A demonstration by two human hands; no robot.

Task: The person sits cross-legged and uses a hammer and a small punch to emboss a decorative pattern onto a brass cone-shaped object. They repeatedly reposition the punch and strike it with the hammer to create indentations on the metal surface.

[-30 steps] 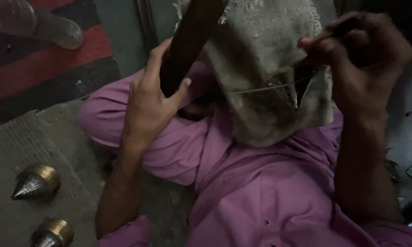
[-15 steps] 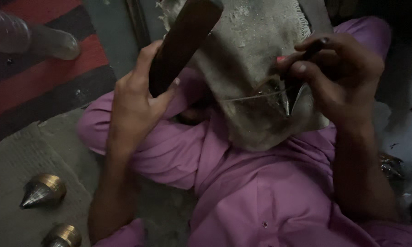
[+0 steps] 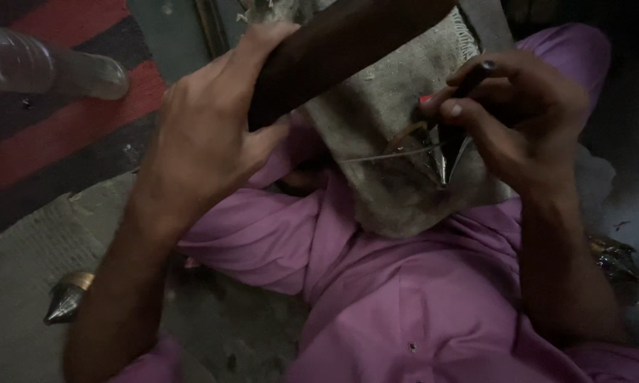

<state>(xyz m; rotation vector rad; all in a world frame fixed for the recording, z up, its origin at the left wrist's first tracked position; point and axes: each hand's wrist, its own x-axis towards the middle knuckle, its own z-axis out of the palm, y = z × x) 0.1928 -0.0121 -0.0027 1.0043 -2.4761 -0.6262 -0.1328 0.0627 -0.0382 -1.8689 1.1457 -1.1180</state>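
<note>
No labels, signs or screens in view. One possible package: clear plastic bottle (image 3: 50,67), far left, lying on its side on the red-and-black striped mat (image 3: 64,135), partly cut by the frame edge. Colourless, cylindrical, rounded end pointing right. No label visible on it; contents cannot be told.

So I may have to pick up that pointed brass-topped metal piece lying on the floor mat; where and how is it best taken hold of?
Probably by the wider brass-coloured band at the back of the pointed metal piece, coming from above with fingers across its sides. It lies on its side on the grey mat, tip toward the lower left, so the tapered cone would likely slip.
</note>
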